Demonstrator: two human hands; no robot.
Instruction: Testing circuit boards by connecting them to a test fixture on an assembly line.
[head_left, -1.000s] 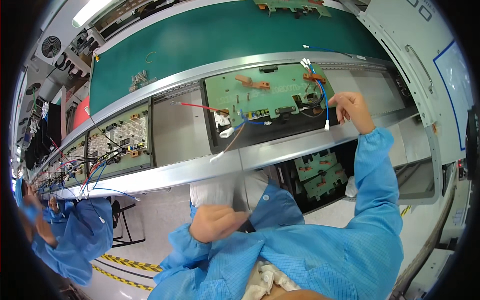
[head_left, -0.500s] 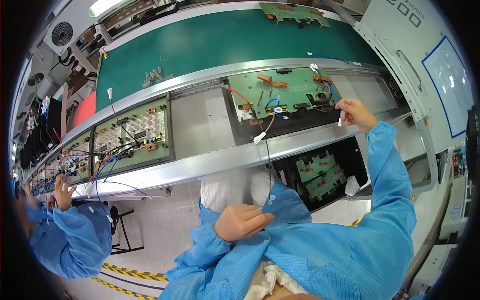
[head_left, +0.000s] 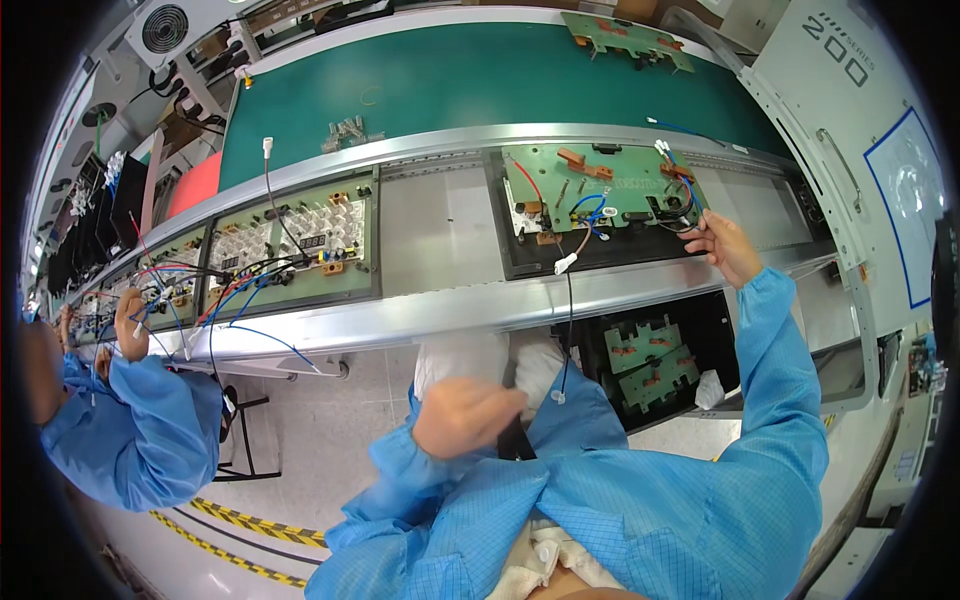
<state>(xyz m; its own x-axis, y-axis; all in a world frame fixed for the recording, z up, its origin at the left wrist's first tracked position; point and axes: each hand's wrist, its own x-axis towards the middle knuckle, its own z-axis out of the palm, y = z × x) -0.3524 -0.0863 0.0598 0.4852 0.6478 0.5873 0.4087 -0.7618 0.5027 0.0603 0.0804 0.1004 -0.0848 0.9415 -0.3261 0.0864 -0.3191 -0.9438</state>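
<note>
My right hand (head_left: 725, 245) is closed in a pinch on a wire at the right edge of a green circuit board (head_left: 625, 170). Blue, black and brown wires (head_left: 684, 200) crowd that edge, with white connectors at the top. The board rests in a black tray (head_left: 520, 262) on the metal line. From its front hangs a black cable (head_left: 570, 310), topped by a white connector (head_left: 566, 263). Low over my lap, my left hand (head_left: 462, 415) is smeared by motion, so its grip is hidden. Just beside it shows a dark strip (head_left: 516, 440) I cannot identify.
Below the line, a black bin (head_left: 715, 325) holds more green boards (head_left: 650, 365). Wired boards (head_left: 290, 245) stand to the left, where a co-worker's hand (head_left: 132, 325) works. On the green bench top lie small clear parts (head_left: 347, 134) and another board (head_left: 628, 42).
The whole view has shifted, moving the bench toward the right. My left hand has lifted and blurred. My right hand has come closer to the board's edge, and its dangling white connector no longer shows.
</note>
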